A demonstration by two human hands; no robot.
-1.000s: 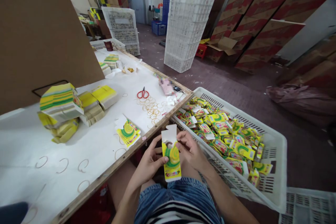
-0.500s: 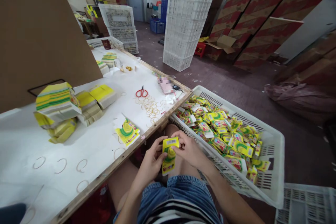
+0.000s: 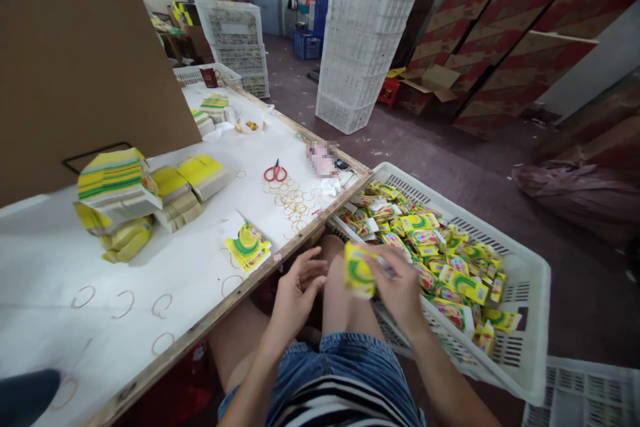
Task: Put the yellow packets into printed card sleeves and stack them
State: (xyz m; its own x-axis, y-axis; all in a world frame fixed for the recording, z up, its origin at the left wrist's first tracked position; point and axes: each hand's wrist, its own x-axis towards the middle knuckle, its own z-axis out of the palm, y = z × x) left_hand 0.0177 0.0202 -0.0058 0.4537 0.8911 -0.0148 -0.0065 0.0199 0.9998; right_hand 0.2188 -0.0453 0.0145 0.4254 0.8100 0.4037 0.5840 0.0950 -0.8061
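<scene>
A small yellow and green printed box (image 3: 359, 271), smeared by motion, is gripped in my right hand (image 3: 397, 280) above my lap, beside the crate's near side. My left hand (image 3: 300, 290) holds nothing; its fingers are apart and curve toward the box without touching it. At my right stands a white plastic crate (image 3: 530, 320) with many similar small boxes (image 3: 463, 283) lying in a jumble. To the left, near the table edge, lies a small stack of flat yellow and green cartons (image 3: 247, 245).
Rubber bands (image 3: 295, 203) and red-handled scissors (image 3: 275, 172) lie on the white-covered table (image 3: 190, 287). Bundled carton stacks (image 3: 117, 180) stand at its left by a large brown board (image 3: 95, 47). Stacked white crates (image 3: 360, 47) rise from the floor ahead.
My left hand has let go of the small box. My right hand has carried it right, toward the crate. The view has shifted slightly.
</scene>
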